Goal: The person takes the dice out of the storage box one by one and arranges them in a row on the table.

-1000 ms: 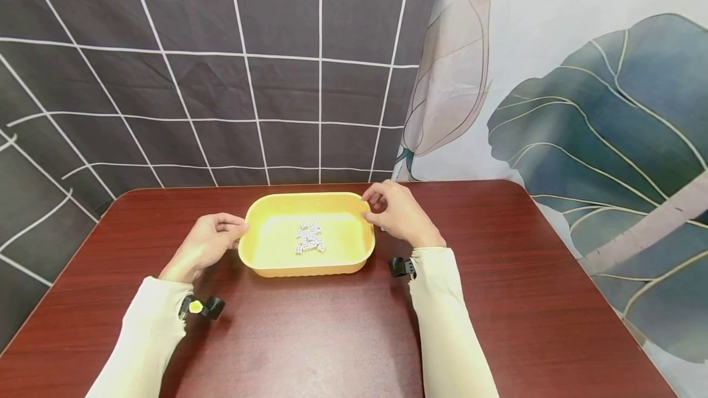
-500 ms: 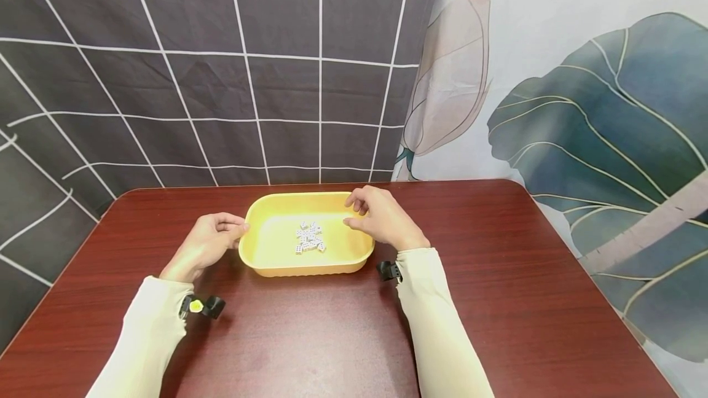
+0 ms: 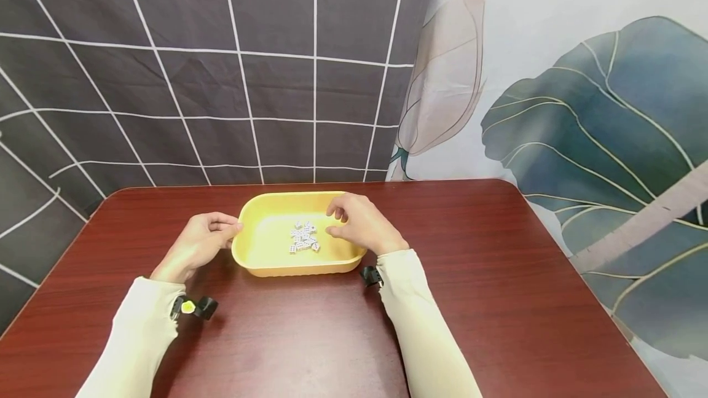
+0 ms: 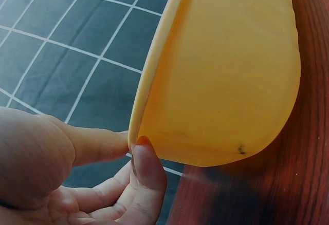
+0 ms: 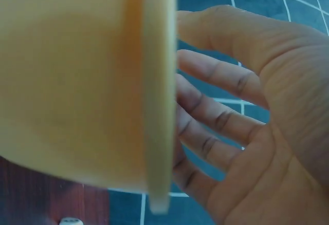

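A yellow oval plastic tub [image 3: 298, 271] stands near the back of the table. Several white dice [image 3: 303, 238] with dark pips lie clustered on its floor. At the tub's left end my left hand [image 3: 201, 241] pinches the rim between thumb and fingers; the left wrist view shows the thumb and fingertips [image 4: 149, 168] on either side of the rim. My right hand [image 3: 362, 220] is over the tub's right end with loosely bent fingers and nothing between them. From the right wrist, the tub's wall hides the fingertips of that hand [image 5: 247, 117].
The dark red wooden table [image 3: 310, 336] extends in front of the tub and to both sides. A small white object [image 5: 71, 221] lies on the table by the tub's right end. Behind the table hang a grey gridded cloth [image 3: 276, 91] and a leaf-patterned cloth [image 3: 581, 109].
My right hand has moved left from the tub's right rim to over its inside. The left hand keeps its pinch on the rim. The whole head view has shifted slightly.
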